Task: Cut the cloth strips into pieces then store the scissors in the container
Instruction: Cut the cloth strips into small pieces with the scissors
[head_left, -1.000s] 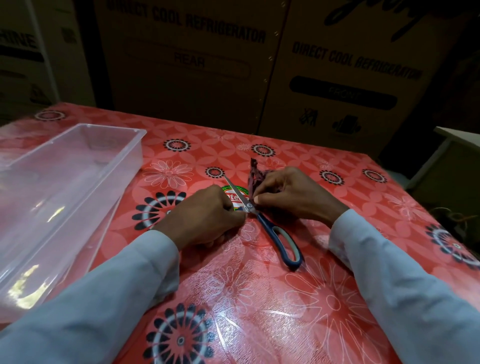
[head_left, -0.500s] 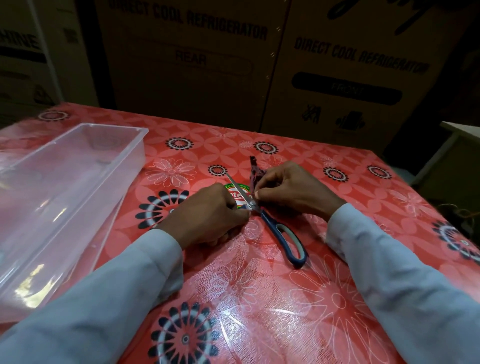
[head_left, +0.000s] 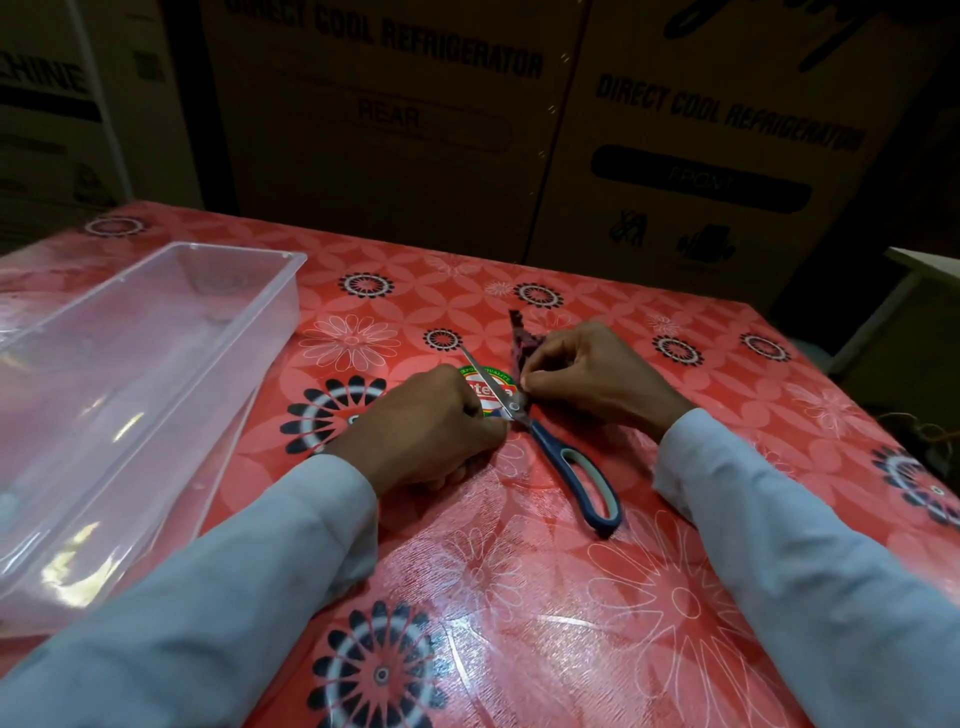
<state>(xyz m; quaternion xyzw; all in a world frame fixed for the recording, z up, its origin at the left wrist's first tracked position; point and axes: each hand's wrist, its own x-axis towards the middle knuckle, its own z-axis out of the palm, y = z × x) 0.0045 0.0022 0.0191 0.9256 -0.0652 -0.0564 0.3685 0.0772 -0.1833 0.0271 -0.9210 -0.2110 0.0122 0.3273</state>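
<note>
The scissors (head_left: 569, 467), with blue and grey handles, lie flat on the red flowered tablecloth (head_left: 519, 597), blades pointing up-left. A dark patterned cloth strip (head_left: 519, 335) sticks out beyond my right hand (head_left: 592, 376), which pinches it just right of the scissors' pivot. My left hand (head_left: 426, 428) is curled on the cloth's near end, fingertips against the pivot; the part it pinches is mostly hidden. Neither hand holds the scissors. The clear plastic container (head_left: 130, 395) stands at the left with nothing in it.
Large cardboard refrigerator boxes (head_left: 675, 156) rise right behind the table's far edge. A pale table corner (head_left: 924, 265) shows at the right. A round sticker (head_left: 485, 389) lies under the blades.
Both hands stay pinched at the same spot beside the scissors' pivot, with only small finger shifts. The scissors have not moved.
</note>
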